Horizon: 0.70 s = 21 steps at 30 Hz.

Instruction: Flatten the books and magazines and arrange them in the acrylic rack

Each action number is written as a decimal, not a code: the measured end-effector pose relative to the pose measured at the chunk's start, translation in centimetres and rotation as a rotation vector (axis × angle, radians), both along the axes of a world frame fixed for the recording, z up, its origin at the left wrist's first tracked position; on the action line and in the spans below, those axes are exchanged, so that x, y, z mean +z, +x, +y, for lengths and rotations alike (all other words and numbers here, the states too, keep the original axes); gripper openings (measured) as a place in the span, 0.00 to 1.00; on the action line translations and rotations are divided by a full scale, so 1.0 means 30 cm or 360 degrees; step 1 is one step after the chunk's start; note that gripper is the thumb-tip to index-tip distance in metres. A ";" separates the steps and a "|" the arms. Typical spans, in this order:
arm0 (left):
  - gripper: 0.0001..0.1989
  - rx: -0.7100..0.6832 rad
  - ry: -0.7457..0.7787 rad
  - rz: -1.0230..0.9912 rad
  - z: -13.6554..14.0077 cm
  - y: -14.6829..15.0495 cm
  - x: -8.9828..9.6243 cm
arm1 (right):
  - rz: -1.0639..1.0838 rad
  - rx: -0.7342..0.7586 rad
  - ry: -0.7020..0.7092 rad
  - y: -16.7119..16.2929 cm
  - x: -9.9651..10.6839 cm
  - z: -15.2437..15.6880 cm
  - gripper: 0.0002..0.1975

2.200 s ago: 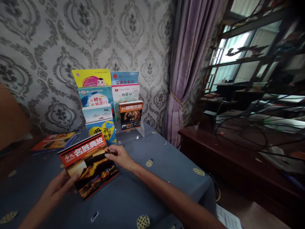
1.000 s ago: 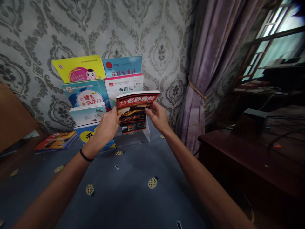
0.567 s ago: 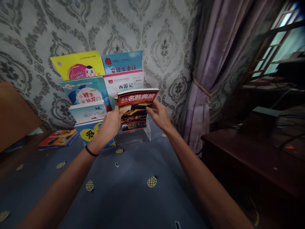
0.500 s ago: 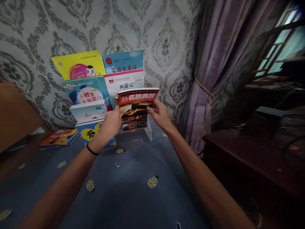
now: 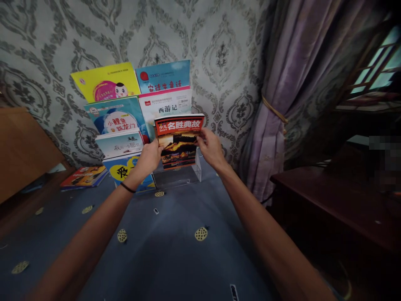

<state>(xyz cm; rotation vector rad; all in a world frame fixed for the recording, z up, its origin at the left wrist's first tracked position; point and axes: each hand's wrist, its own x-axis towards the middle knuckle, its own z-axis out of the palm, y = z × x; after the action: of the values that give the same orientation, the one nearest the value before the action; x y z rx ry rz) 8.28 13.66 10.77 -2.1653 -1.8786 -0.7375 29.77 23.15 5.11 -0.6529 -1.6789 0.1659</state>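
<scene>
A book with a red and black cover (image 5: 179, 142) is held upright between my two hands, at the right column of a clear tiered book stand (image 5: 178, 177). My left hand (image 5: 149, 156) grips its left edge, and my right hand (image 5: 210, 147) pinches its right edge. Behind it stand a white book with a pink top (image 5: 167, 104) and a blue book (image 5: 164, 77). In the left column are a yellow book (image 5: 106, 81), a teal book (image 5: 114, 115), a pale blue-white book (image 5: 120, 144) and a blue book with a yellow heart (image 5: 120, 167), partly covered by my left hand and wrist.
More books (image 5: 83, 177) lie stacked at the left, near a brown wooden box-like piece (image 5: 26, 150). The blue cloth (image 5: 163, 242) with pineapple prints covers the table. A purple curtain (image 5: 275, 96) hangs at the right, above a dark red tabletop (image 5: 332, 205).
The red and black book has straightened and sits slightly lower against the stand, with both hands still on its edges. The camera view has shifted slightly.
</scene>
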 end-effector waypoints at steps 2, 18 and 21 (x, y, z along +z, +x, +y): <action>0.12 0.0021 -0.0086 -0.0050 0.000 0.006 0.003 | 0.0005 -0.0068 -0.0024 -0.005 0.005 -0.008 0.13; 0.21 0.0028 0.0309 -0.0120 -0.050 0.038 -0.028 | 0.0017 -0.0179 -0.0026 -0.021 0.017 -0.033 0.18; 0.30 0.0029 0.0594 0.0067 -0.070 0.038 0.034 | 0.0014 -0.0190 -0.0017 -0.021 0.021 -0.038 0.18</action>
<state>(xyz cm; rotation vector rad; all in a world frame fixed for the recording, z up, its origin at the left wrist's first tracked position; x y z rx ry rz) 9.41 11.57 11.80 -1.9115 -1.5861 -0.9444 29.14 22.00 5.73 -0.7572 -1.6266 0.0926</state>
